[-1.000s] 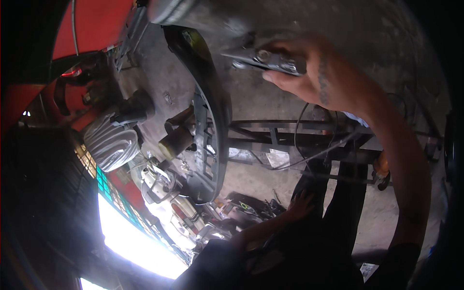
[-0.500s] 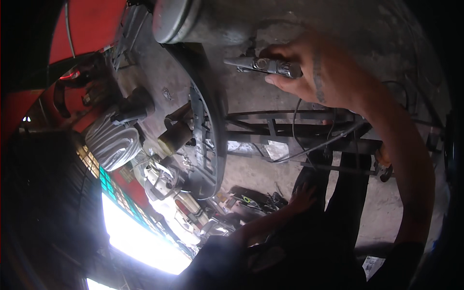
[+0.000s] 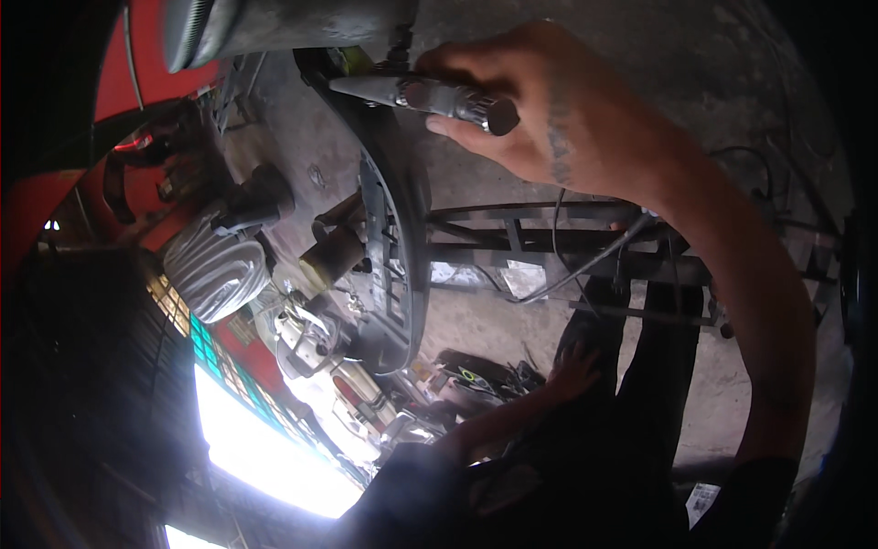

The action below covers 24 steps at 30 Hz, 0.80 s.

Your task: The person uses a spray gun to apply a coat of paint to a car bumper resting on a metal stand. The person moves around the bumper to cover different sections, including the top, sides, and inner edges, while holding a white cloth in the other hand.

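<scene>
My right hand (image 3: 558, 114) is closed round a grey metal spray gun (image 3: 439, 99), its tapered nose pointing left. A grey cup with a ribbed rim (image 3: 274, 26) appears joined to the gun by a dark threaded neck; the trigger is hidden. Just beyond the nose, in the picture, lies the upper end of a long, dark, curved slotted panel (image 3: 416, 238); I cannot tell how far apart they are. My left hand (image 3: 574, 368) rests on my left thigh, fingers spread, holding nothing.
A dark metal frame (image 3: 512, 240) runs across below my right arm, with a hose (image 3: 581, 270) draped over it. At left stand a wrapped grey bundle (image 3: 218, 274), a cylindrical can (image 3: 331, 259) and a light-coloured motor scooter (image 3: 315, 343). Red panels hang behind them.
My right hand has moved left and slightly up with the spray gun and its cup, bringing the nose over the panel's upper end. My left hand stays on the thigh.
</scene>
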### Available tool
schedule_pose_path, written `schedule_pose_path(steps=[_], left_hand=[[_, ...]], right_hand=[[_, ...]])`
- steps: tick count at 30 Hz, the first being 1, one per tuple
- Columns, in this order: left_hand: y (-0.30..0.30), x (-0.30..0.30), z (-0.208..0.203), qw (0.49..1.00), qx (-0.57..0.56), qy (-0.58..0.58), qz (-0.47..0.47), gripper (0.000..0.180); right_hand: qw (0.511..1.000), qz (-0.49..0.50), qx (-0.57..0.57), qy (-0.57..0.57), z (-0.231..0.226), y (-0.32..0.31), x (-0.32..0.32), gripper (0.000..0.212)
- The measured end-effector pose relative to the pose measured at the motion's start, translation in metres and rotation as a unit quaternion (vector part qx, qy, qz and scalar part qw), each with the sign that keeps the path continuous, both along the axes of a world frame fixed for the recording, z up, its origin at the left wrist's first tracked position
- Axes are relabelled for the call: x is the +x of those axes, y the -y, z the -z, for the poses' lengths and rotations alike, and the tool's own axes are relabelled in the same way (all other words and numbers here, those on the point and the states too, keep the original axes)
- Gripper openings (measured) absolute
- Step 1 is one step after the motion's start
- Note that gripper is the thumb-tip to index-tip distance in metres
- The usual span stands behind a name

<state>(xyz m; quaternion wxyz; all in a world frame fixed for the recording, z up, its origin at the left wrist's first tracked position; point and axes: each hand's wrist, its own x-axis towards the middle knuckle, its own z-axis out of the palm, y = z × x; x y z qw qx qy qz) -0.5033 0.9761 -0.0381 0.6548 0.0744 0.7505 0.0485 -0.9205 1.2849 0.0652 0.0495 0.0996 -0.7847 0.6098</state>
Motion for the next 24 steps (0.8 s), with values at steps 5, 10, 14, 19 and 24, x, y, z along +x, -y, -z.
schedule_pose_path(steps=[5,10,14,19,24], left_hand=[[-0.001,0.000,0.001,0.999,0.015,-0.009,-0.029,0.067],[-0.005,-0.004,-0.004,0.999,0.014,-0.004,-0.037,0.067],[-0.001,0.003,-0.004,0.999,0.020,-0.018,-0.022,0.067],[-0.001,0.007,0.003,0.999,0.029,-0.020,-0.033,0.065],[0.003,0.029,0.009,0.994,0.054,-0.053,-0.079,0.060]], right_hand=[[0.960,-0.185,0.015,0.209,-0.024,-0.025,0.021,0.041],[0.995,-0.073,0.066,-0.012,0.005,-0.007,0.055,0.044],[0.993,-0.078,0.072,0.048,-0.013,-0.005,0.046,0.040],[0.997,-0.013,0.062,0.047,-0.029,0.001,0.048,0.041],[0.996,-0.013,0.083,0.036,-0.031,0.011,0.085,0.028]])
